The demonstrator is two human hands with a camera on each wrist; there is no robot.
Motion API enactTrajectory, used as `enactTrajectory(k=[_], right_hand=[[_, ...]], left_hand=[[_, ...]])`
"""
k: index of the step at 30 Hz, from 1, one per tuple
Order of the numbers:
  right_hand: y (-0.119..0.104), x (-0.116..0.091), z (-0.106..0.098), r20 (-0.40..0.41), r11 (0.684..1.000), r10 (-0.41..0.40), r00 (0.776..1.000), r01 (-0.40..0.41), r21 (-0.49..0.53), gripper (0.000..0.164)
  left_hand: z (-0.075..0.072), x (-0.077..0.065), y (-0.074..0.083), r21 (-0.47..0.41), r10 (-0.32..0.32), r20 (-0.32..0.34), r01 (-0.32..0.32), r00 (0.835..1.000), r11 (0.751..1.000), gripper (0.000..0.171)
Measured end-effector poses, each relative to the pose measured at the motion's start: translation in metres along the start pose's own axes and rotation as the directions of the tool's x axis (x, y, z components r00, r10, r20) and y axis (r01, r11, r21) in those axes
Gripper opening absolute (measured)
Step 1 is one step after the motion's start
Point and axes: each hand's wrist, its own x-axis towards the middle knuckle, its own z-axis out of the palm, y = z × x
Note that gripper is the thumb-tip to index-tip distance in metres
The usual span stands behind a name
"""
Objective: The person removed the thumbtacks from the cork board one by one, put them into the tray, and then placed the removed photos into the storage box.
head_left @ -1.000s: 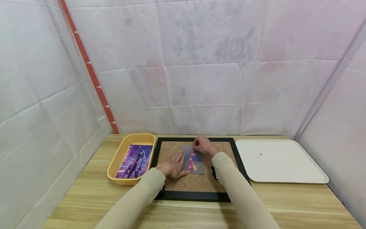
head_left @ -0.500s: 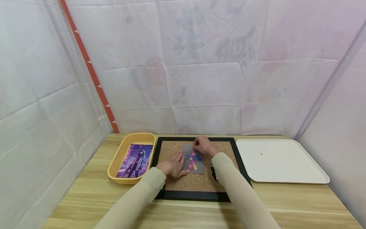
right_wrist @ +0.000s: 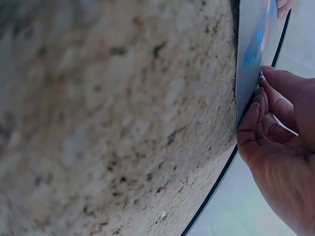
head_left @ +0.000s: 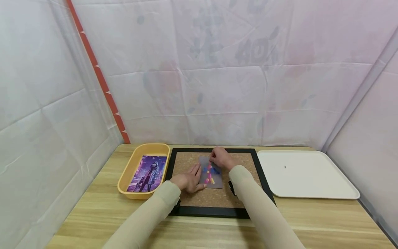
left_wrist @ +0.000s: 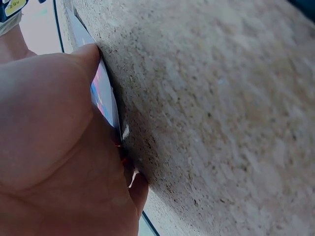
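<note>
A grey-purple picture card (head_left: 203, 178) with pink, yellow and blue patches lies on a black-framed cork board (head_left: 228, 199). My left hand (head_left: 188, 180) rests flat on the cork at the card's left side. Its thumb presses the card's lower left edge, also seen on the card (left_wrist: 104, 96) in the left wrist view. At the card's top edge, my right hand (head_left: 220, 157) has thumb and forefinger pinched together. In the right wrist view these fingertips (right_wrist: 268, 73) meet the card face, around what seems a tiny pin, mostly hidden. The other fingers curl at the card.
Left of the board stands a yellow tray (head_left: 124, 180) holding a purple print of a hooded figure (head_left: 150, 174). A white tray (head_left: 306, 180) with a tiny dark object (head_left: 285, 167) lies to the right. Pale sheeting (head_left: 217, 103) hangs behind the wooden table (head_left: 90, 207).
</note>
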Motion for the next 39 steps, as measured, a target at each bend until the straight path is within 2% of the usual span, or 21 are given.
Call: enactTrajectory(k=[2,10,17,22,29,39], right_hand=[[0.0,0.0,0.0,0.006,1.0,0.006,1.0,-0.006,-0.006,0.021],[0.0,-0.002,0.0,0.003,1.0,0.002,1.0,-0.002,-0.016,0.017],[0.0,-0.003,-0.001,0.001,1.0,-0.012,1.0,0.012,-0.008,0.017],[0.001,-0.001,-0.001,0.008,1.0,-0.004,1.0,0.004,-0.004,0.019],[0.001,-0.002,-0.002,0.018,1.0,0.005,1.0,-0.005,0.008,0.017],[0.002,-0.003,-0.003,0.012,0.999,-0.013,1.0,0.013,0.031,0.012]], left_hand=[[0.001,0.001,-0.001,0.002,0.006,-0.004,-0.006,1.0,1.0,0.085],[-0.014,-0.016,0.007,0.008,-0.009,0.017,0.009,1.0,1.0,0.082],[0.001,0.002,0.0,0.015,-0.004,0.006,0.004,1.0,1.0,0.084],[-0.002,-0.002,0.001,0.007,-0.001,0.011,0.001,1.0,1.0,0.083],[0.006,0.01,-0.004,0.024,0.003,0.01,-0.003,1.0,1.0,0.085],[0.01,0.014,-0.006,0.008,0.0,0.01,0.0,1.0,1.0,0.087]])
